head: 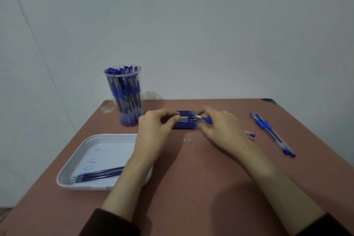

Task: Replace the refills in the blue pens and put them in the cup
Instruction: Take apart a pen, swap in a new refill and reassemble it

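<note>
My left hand pinches the clear barrel of a blue pen between thumb and fingers. My right hand grips that pen's blue grip section with the metal tip. Both hands hover over a row of dark blue refills lying side by side mid-table. A clear plastic cup packed with several blue pens stands at the back left. Two more blue pens lie side by side on the right. Part of another pen pokes out from behind my right hand.
A white tray at the left front holds a few dark blue refills and ink smudges; my left forearm crosses its right edge. Small clear bits lie on the reddish-brown table. A pale wall stands behind.
</note>
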A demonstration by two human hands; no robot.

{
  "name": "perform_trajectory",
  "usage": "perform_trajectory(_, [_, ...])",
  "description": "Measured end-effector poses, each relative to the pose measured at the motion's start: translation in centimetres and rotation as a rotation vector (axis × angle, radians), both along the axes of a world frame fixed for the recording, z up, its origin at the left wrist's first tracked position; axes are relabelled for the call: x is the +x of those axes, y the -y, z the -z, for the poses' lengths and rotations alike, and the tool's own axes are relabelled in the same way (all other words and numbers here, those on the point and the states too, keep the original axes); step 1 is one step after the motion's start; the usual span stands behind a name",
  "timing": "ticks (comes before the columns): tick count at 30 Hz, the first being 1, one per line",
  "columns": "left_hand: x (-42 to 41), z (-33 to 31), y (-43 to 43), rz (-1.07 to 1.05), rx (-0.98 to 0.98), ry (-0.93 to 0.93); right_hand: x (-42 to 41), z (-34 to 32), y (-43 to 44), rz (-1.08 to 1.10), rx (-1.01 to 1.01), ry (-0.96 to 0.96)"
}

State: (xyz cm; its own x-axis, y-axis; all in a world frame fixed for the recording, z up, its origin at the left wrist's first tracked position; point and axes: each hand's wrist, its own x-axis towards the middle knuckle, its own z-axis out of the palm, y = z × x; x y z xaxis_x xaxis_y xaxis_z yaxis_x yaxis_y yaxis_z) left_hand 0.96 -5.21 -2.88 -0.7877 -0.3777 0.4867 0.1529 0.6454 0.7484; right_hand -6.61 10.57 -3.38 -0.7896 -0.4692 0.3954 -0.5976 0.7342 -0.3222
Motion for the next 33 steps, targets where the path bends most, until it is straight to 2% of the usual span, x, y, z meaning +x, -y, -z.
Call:
perform_trajectory(5, [0.5,-0.2,-1.3,0.238,-0.144,0.181,-0.8,-0.4,-0.9,0.016,-0.318,0.111])
perform_trajectory(8, [0.5,0.2,-2.0,0.414,-0.214,0.311,-0.7,-0.5,-0.7,-0.017,-0.357,0.078])
perform_trajectory(13, [0.4,0.6,-1.6,0.491,-0.219,0.426,-0.4,-0.4,-0.6,-0.022,-0.408,0.040])
perform_trajectory(15, [0.4,0.7,-1.7,0.479,-0.237,0.429,-0.3,-0.4,-0.4,-0.058,-0.487,0.169])
perform_trajectory(17, [0.2,0.7,-1.8,0.372,-0.225,0.355,0.0,-0.7,-0.2,-0.117,-0.624,0.370])
perform_trajectory(18, [0.1,0.6,-1.8,0.299,-0.166,0.291,0.2,-0.9,-0.1,-0.147,-0.693,0.480])
perform_trajectory(20, [0.0,0.0,-1.6,0.225,0.090,0.153,0.8,-1.4,0.1,-0.213,-0.823,0.679])
perform_trajectory(22, [0.2,-0.6,-1.4,0.294,0.379,0.093,1.4,-1.7,0.3,-0.314,-0.917,0.874])
perform_trajectory(27, [1.0,-1.5,-1.9,0.531,0.802,0.075,2.6,-1.8,0.7,-0.523,-0.970,1.233])
perform_trajectory(29, [0.8,-1.6,-1.9,0.525,0.894,0.058,2.6,-1.7,1.0,-0.555,-1.011,1.237])
perform_trajectory(33, [0.6,-1.4,-1.6,0.493,0.942,0.008,2.8,-1.3,1.7,-0.528,-1.019,1.022])
